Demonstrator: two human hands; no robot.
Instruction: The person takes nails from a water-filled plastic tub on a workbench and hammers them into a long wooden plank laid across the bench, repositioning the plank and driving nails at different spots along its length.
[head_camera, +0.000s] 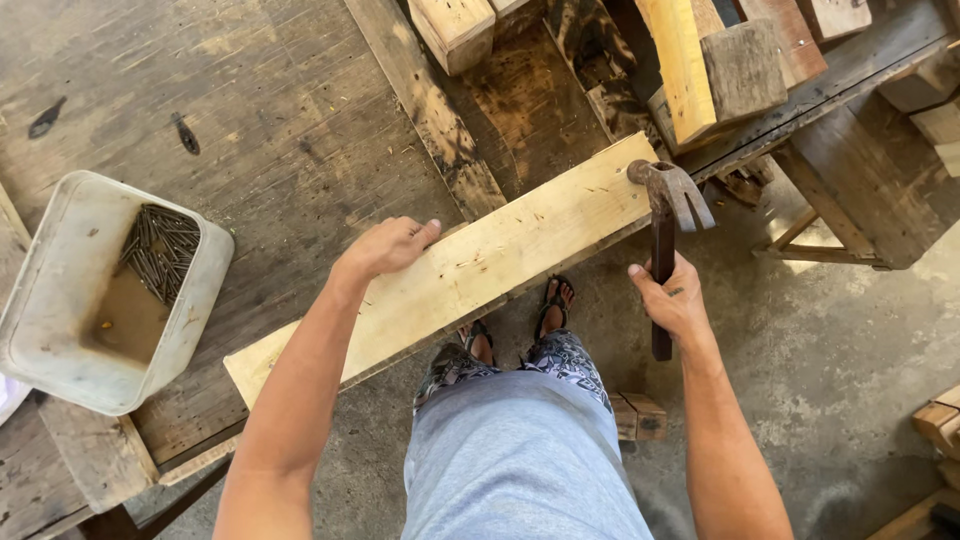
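Head view: the left hand (388, 246) lies flat on a pale plank (470, 262), gripping nothing. The right hand (674, 300) is clenched around a claw hammer (664, 235), its head touching the plank's end.

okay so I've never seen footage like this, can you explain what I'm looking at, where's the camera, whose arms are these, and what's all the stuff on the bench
The one picture comes from a camera worn on a person's head, looking down, so the two bare arms, the grey shorts and the sandalled feet belong to the wearer. There is no machine here.

The left hand rests flat on a pale wooden plank that lies slantwise over the edge of a dark, worn workbench. The right hand grips the handle of a rusty claw hammer, whose head sits at the far end of the plank.

On the bench to the left stands a grubby white plastic tub with a heap of nails inside. More wood offcuts are stacked at the top, and the floor is bare concrete.
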